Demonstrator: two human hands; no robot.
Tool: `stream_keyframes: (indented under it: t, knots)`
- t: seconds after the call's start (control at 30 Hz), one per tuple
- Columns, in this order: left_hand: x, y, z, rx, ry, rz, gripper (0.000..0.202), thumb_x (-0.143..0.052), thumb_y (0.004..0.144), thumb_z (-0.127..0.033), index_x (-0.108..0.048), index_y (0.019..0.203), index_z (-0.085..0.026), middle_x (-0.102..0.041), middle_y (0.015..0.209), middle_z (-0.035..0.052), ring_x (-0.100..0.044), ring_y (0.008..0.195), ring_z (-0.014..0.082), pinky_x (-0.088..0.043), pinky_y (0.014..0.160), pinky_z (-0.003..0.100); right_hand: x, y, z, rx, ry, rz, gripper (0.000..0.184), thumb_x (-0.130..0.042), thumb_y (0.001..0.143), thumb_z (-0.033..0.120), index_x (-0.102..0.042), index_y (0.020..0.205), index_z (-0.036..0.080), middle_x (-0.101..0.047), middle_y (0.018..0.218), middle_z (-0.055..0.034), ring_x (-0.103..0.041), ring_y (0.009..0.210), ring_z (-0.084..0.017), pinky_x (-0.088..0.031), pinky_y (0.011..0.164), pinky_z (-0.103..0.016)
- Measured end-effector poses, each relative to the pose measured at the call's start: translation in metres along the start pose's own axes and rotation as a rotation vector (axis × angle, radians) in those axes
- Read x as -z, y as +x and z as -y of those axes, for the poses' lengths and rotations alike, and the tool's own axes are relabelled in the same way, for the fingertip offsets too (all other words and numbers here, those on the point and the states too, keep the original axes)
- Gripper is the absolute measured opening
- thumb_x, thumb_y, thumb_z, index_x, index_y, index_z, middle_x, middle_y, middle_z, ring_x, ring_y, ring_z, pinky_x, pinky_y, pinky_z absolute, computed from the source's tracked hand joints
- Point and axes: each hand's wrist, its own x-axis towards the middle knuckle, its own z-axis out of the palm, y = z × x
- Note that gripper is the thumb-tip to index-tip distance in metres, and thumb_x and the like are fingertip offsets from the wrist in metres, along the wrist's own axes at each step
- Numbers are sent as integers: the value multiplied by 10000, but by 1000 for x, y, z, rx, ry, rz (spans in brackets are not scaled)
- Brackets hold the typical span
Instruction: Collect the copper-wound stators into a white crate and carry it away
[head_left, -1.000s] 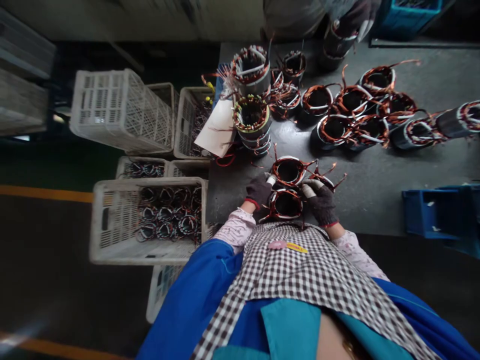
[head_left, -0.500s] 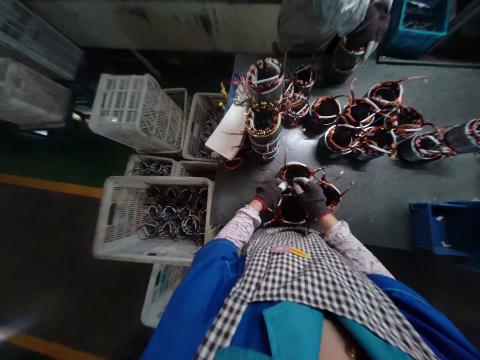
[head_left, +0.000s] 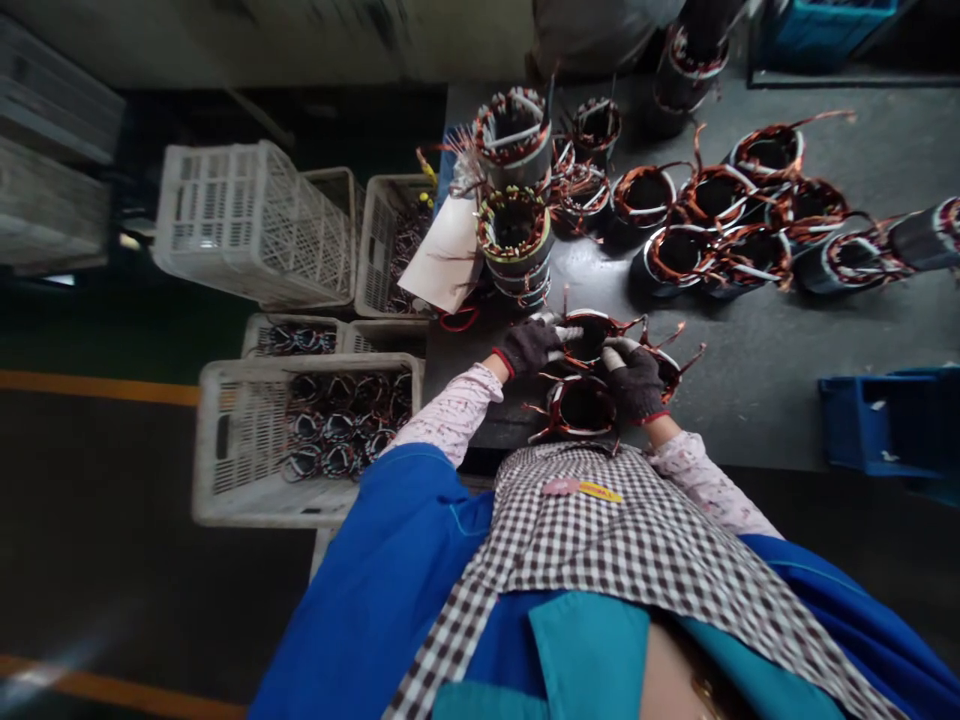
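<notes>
Nearest the body, a wound stator (head_left: 579, 408) stands bore-up at the table (head_left: 787, 350) edge, untouched. Just beyond it, a second stator (head_left: 592, 335) is flanked: the left hand (head_left: 529, 346) is curled on its left rim, the right hand (head_left: 636, 378) closed at its right.

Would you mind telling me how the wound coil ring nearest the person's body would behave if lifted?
The coil ring is probably heavy for its size, being dense copper winding. It sits flat, so it likely won't roll. Its loose wire ends look bendable and apt to snag.
</notes>
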Motion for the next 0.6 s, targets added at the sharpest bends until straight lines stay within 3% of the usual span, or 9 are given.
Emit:
stream_keyframes:
  t: [0.17,0.33,0.5,0.6]
  knots:
    - [11,15,-5,-50,52,121,666,-652,1230,-336,-654,1883,-203,-818,1568,255,-793,1386,411,-614,1216,481,-2,-3,-1,-21,67,-8,517,-750,939,741,-896,1131,284,-929,1193,-110,-838,1169,-363,-663,1233,-663]
    - [11,17,-4,-24,-27,99,621,-728,1207,-323,-727,1826,-279,-852,1512,188,-802,1380,390,-618,1238,495,-2,-3,0,1,81,-7,487,-776,947,702,-896,1134,268,-931,1162,-112,-838,1128,-345,-692,1167,-618]
    - [-7,21,-10,93,-206,13,500,-752,1205,-284,-839,1696,-252,-875,1514,126,-812,1406,299,-608,1271,380,-7,-6,4,17,101,-43,452,-766,970,685,-891,1122,278,-923,1176,-111,-842,1145,-340,-697,1167,-610]
    - [-18,23,-15,161,-303,-43,514,-772,1174,-218,-847,1682,-245,-867,1569,117,-806,1454,293,-606,1296,366,-12,-7,4,38,119,-67,439,-763,992,683,-886,1124,283,-916,1175,-109,-846,1152,-346,-694,1190,-626]
